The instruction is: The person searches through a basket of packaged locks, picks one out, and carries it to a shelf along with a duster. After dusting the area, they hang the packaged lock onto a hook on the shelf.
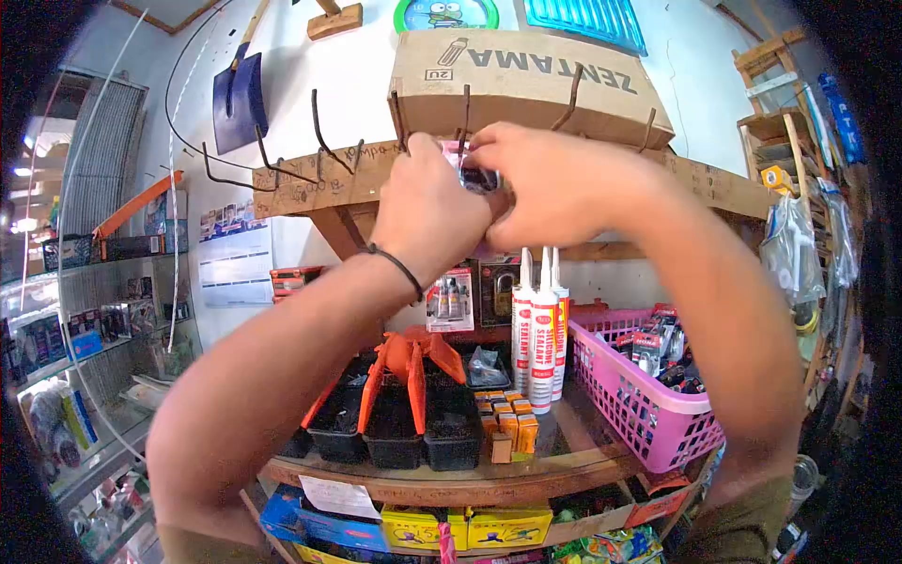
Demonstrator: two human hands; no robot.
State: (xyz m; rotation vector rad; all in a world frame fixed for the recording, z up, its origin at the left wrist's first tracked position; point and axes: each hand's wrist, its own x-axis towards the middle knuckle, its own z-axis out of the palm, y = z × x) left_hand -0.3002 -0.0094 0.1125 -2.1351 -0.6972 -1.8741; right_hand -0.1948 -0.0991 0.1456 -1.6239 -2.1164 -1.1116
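Both hands are raised in front of a wooden rail (310, 183) with bent metal hooks. My left hand (434, 202), with a black band on its wrist, is closed on the lower left of a small package (480, 177). It looks clear and pinkish with something dark inside; its exact kind I cannot make out. My right hand (554, 183) curls round the package from the right, fingers at its top. A metal hook (465, 117) rises right behind the fingertips. Whether the package is on the hook is hidden. Below the hands hangs a carded pack of small tubes (451, 299).
A cardboard box (526, 80) rests above the rail. On the shelf are silicone sealant tubes (542, 352), small orange boxes (512, 432), black bins (392, 442), an orange object (406, 362) and a filled pink basket (658, 423). A shovel (240, 99) hangs at left.
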